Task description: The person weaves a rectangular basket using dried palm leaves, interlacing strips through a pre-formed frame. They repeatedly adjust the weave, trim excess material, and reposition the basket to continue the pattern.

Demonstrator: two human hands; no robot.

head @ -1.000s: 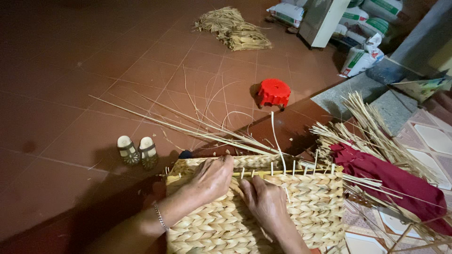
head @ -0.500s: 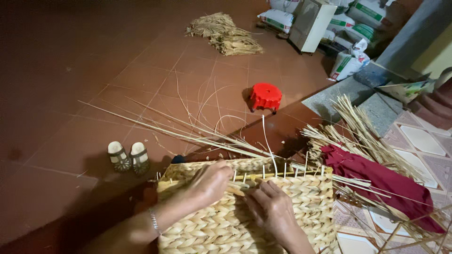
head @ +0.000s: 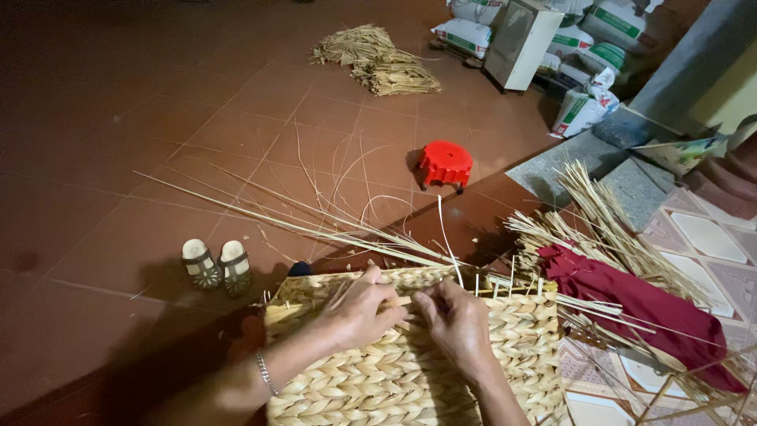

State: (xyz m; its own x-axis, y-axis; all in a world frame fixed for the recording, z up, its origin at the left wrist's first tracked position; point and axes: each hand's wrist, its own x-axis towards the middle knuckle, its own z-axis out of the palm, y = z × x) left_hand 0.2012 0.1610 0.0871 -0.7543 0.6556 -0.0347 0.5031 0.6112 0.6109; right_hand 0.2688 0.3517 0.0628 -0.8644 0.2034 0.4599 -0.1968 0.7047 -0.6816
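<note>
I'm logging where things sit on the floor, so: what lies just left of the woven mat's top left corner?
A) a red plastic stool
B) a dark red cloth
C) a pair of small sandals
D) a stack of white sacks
C: the pair of small sandals sits on the tiled floor just left of the woven mat; the red stool stands farther back and the dark red cloth lies to the right.

Below you, the reddish-brown tiled floor point(head: 158, 110) carries the scene: a pair of pale sandals point(head: 215, 263) sits beside the woven straw mat point(head: 410, 371), and long loose reeds point(head: 315, 221) fan out across the tiles. A small red plastic stool point(head: 445, 163) stands further off, a straw heap point(head: 378, 59) lies beyond it, and white sacks point(head: 583, 110) crowd the far corner.
</note>
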